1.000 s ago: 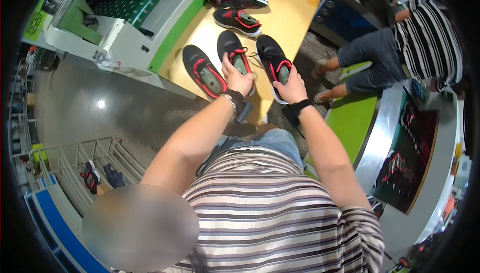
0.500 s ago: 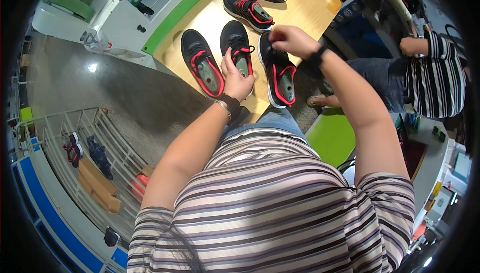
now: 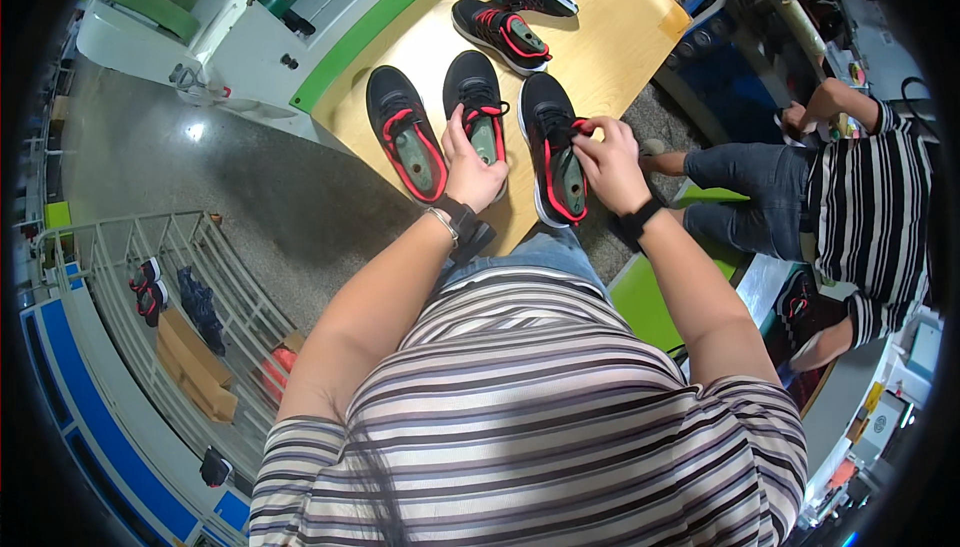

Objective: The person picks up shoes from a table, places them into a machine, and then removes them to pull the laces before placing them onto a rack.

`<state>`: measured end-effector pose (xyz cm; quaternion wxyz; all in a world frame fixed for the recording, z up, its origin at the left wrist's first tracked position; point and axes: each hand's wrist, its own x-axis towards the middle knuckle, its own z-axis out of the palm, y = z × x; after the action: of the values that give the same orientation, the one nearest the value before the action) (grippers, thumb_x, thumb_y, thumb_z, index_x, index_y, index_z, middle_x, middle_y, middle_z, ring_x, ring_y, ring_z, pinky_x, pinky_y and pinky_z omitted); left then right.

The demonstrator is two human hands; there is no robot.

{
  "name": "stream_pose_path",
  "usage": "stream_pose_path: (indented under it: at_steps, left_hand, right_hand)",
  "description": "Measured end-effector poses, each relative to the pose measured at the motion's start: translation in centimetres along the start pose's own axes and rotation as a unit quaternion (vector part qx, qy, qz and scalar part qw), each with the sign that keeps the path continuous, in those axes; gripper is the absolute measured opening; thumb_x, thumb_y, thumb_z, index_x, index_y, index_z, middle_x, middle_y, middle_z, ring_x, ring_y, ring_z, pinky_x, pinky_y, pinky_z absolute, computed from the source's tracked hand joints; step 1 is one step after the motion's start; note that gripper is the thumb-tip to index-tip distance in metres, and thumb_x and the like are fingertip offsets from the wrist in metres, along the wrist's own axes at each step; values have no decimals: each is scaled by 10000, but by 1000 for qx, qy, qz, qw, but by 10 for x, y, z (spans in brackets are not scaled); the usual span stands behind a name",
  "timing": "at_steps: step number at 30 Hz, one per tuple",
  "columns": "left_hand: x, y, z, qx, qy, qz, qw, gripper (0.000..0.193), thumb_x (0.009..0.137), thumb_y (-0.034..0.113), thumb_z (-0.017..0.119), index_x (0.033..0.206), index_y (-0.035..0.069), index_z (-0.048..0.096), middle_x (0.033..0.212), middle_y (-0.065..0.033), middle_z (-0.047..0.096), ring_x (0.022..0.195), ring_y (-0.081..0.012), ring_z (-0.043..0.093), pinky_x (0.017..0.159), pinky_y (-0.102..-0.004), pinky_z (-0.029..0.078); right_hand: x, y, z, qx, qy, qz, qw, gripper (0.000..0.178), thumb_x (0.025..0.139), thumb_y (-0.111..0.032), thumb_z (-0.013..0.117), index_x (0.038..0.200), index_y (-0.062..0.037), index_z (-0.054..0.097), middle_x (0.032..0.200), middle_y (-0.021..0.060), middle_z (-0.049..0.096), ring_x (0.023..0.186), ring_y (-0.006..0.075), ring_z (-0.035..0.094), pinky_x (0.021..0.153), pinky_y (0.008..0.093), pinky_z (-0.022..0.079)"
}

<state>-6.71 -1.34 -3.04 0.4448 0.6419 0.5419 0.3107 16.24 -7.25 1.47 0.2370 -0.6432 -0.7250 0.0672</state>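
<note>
Black-and-red shoe (image 3: pixel 556 152) lies on the wooden table (image 3: pixel 620 47); right hand (image 3: pixel 610 162) pinches its lace (seemingly), left hand (image 3: pixel 470 162) flat on the middle shoe (image 3: pixel 478 107). Lacing step; next needs an even pull.

Beyond the wooden worktop (image 3: pixel 610 57) sits a green-and-white machine (image 3: pixel 300 7); to its left a wire rack (image 3: pixel 180 277) holds shoes — perhaps boxes too — while a seated co-worker (image 3: pixel 850 187) is at its right.
</note>
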Motion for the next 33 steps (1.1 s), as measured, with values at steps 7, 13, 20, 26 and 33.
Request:
stream_pose_path:
  at_steps: [7,13,20,26,33]
  left_hand:
    - [10,15,-7,-16,-17,-61,998,1049,704,38,691,1533,89,49,1470,-294,211,1371,-420,294,1130,-413,314]
    - [35,59,-93,-481,-149,-265,822,794,787,-44,622,1483,66,257,1370,-179,488,1168,-316,574,946,-404,519]
    - [87,168,-209,-436,42,-20,899,719,771,-83,591,1423,53,322,1227,-140,580,1057,-232,631,912,-374,535]
    - [271,166,-275,-36,412,-16,911,1002,723,83,705,1515,21,95,1269,-214,507,1156,-320,539,983,-389,467]
    - [353,157,-305,-10,412,-169,895,1200,732,291,791,1557,97,-60,1543,-284,215,1377,-446,351,1139,-454,341]
  right_hand:
    - [-33,-18,51,289,-55,266,918,820,749,-282,805,1434,-70,407,1465,267,384,1335,409,432,1093,369,373]
    - [0,-25,-38,624,43,391,675,860,751,62,667,1503,-32,261,1386,131,484,1233,232,516,1044,363,435]
    - [209,-54,-96,483,18,115,868,777,790,-7,685,1477,-47,323,1283,108,533,1035,177,592,913,295,487]
    - [527,-82,-43,224,33,-125,966,736,783,-194,701,1452,-109,405,1194,253,603,1006,362,649,938,365,496]
    - [600,-107,63,138,126,-39,982,516,859,-215,672,1353,-290,545,1471,250,363,1272,479,441,1055,494,415]
